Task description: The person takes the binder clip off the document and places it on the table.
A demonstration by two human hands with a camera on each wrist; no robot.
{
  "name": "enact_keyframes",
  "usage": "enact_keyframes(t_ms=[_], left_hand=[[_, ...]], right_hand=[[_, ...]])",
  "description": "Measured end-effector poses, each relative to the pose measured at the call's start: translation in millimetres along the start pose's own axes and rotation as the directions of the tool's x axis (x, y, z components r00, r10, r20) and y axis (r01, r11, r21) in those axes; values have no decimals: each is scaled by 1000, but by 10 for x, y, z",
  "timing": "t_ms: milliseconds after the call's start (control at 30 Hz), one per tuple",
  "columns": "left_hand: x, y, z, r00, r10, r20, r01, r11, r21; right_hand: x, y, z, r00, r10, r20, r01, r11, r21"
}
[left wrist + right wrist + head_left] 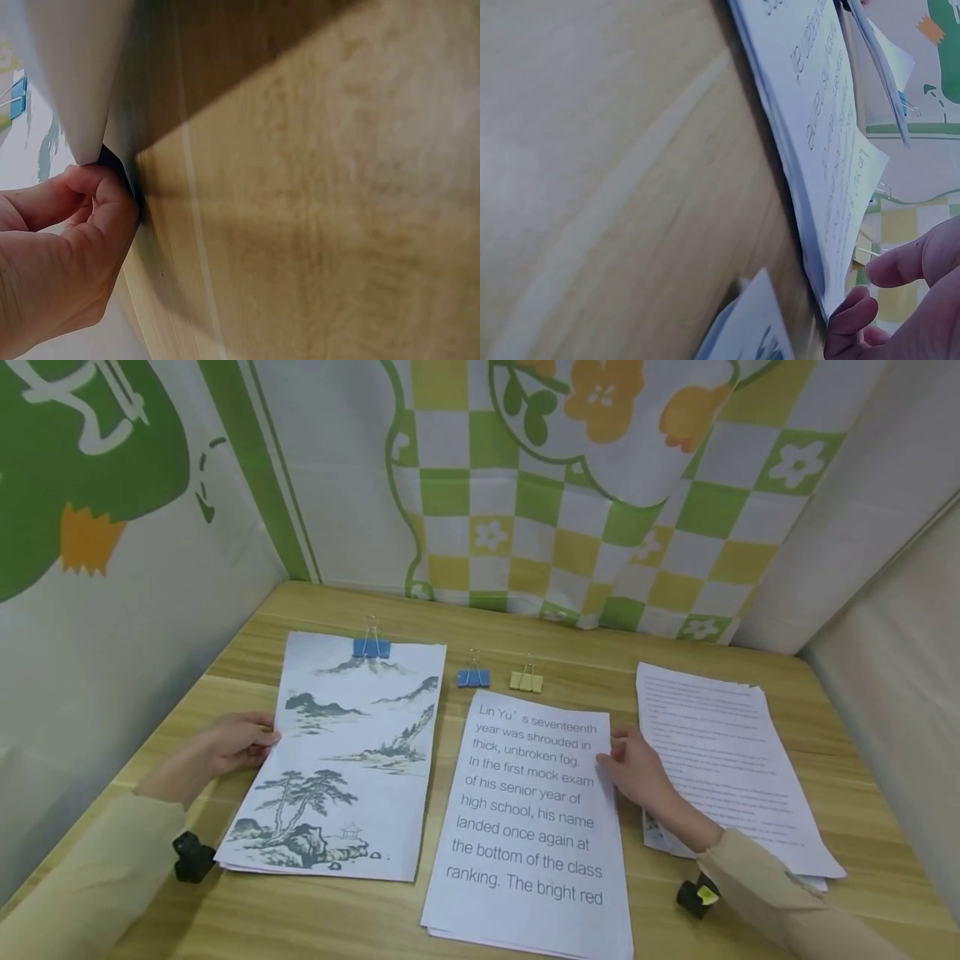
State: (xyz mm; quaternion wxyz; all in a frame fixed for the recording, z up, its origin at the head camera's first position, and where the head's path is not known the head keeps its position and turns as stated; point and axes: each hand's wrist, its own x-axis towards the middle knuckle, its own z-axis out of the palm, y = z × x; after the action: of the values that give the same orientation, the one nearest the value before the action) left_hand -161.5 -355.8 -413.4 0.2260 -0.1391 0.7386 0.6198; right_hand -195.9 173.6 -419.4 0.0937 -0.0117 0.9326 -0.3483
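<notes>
On the wooden table (675, 635), my left hand (232, 742) pinches the clipped landscape stack's (352, 760) edge; my right hand (637, 768) fingers the loose, floppy text stack's (532, 827) edge.

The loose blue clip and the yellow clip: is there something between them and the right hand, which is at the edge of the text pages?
Nothing visible does. The right hand touches the right edge of the text pages; the blue clip and yellow clip lie beyond the stack's top edge, only bare table between.
</notes>
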Motion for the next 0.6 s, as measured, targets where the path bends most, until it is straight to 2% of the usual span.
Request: enact_keyframes(t_ms=[200,367,600], left_hand=[[-34,9,109,1000,3,21,-4,1000,9],[-41,18,167,1000,16,9,-17,999,50],[-29,9,243,1000,22,17,-23,998,56]], right_hand=[[29,-184,107,1000,-29,1,29,998,58],[55,-413,266,996,-59,62,55,996,74],[66,-651,499,989,-92,116,79,991,112]])
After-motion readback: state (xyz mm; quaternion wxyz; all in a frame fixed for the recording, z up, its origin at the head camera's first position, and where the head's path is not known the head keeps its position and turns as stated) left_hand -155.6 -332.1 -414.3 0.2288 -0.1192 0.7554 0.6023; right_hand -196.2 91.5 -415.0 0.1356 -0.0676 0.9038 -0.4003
